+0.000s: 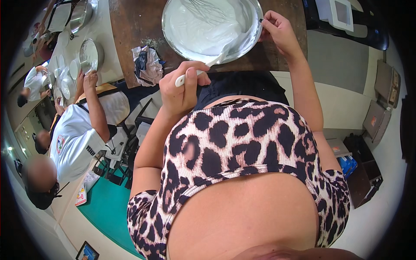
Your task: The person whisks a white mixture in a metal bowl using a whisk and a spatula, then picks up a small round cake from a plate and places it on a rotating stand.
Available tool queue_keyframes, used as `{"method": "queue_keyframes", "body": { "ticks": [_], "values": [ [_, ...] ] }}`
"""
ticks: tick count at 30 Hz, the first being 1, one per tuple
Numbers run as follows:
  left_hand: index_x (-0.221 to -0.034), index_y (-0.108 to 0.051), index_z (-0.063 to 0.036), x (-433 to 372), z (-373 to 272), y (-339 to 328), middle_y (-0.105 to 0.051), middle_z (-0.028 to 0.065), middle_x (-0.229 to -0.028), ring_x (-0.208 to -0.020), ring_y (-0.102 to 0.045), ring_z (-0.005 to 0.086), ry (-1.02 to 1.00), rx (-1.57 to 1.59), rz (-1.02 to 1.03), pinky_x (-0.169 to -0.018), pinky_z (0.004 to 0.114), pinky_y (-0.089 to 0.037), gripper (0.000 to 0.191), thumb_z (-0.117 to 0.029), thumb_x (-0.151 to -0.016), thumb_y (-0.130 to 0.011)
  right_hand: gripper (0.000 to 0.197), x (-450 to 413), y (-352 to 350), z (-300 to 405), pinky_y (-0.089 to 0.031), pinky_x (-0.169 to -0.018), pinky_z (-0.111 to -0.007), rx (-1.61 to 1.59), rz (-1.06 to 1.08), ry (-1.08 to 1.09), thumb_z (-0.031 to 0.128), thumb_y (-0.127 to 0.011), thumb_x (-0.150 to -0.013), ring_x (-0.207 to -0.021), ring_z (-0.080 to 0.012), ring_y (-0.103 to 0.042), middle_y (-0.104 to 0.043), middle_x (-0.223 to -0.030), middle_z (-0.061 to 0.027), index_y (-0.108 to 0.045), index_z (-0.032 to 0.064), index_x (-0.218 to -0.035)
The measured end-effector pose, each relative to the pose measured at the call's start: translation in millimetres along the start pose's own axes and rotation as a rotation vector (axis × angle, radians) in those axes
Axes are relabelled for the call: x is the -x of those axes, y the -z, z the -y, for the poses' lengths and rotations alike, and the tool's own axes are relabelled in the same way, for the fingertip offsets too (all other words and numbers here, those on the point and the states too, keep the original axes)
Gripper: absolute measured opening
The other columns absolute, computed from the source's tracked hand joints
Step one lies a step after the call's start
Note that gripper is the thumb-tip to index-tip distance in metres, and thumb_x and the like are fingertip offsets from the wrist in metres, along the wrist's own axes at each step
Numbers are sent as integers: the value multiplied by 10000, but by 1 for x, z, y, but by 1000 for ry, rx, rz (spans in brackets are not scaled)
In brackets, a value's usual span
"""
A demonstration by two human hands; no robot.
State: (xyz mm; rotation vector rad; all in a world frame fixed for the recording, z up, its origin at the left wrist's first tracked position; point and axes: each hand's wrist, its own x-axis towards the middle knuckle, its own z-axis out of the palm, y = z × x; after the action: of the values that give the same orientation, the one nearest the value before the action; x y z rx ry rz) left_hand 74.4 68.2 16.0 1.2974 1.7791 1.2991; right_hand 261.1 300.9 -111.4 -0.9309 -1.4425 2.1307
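A large steel mixing bowl [169,42] holds thick white cream [198,35] on the dark wooden table [136,19] before me. My left hand [183,86] grips the white handle of a spatula [213,61]. The spatula's blade reaches over the bowl's near rim, and cream covers it. At the far side of the bowl, a wire whisk [208,13] dips into the cream; its handle is out of view. With thumb and fingers, my right hand [276,34] pinches the bowl's right rim.
Crumpled paper [148,66] lies on the table left of the bowl. Further left, a person in a white shirt [78,139] holds a metal pan [91,55] over another table. A green tabletop [107,208] is behind on the left. A white box [338,14] sits at upper right.
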Motion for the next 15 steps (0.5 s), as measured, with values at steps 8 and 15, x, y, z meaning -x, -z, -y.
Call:
{"method": "queue_keyframes", "body": {
  "ticks": [8,15],
  "values": [
    [-1007,-660,62,-2,1,13,-687,97,-723,-655,-673,153,19,11,-22,-617,266,-534,302,-132,-1051,-433,124,4,-2,2,-549,-564,-279,44,-36,0,116,-563,-969,-621,-84,-586,-560,-706,10,-523,77,-858],
    [-991,-668,11,-2,-16,-11,-675,82,-716,-657,-687,174,-47,-7,90,-635,293,-552,237,-119,-1027,-473,162,7,-8,11,-513,-492,-281,-70,-86,-20,22,-558,-929,-539,-113,-584,-564,-655,-24,-477,60,-795]
  ]
}}
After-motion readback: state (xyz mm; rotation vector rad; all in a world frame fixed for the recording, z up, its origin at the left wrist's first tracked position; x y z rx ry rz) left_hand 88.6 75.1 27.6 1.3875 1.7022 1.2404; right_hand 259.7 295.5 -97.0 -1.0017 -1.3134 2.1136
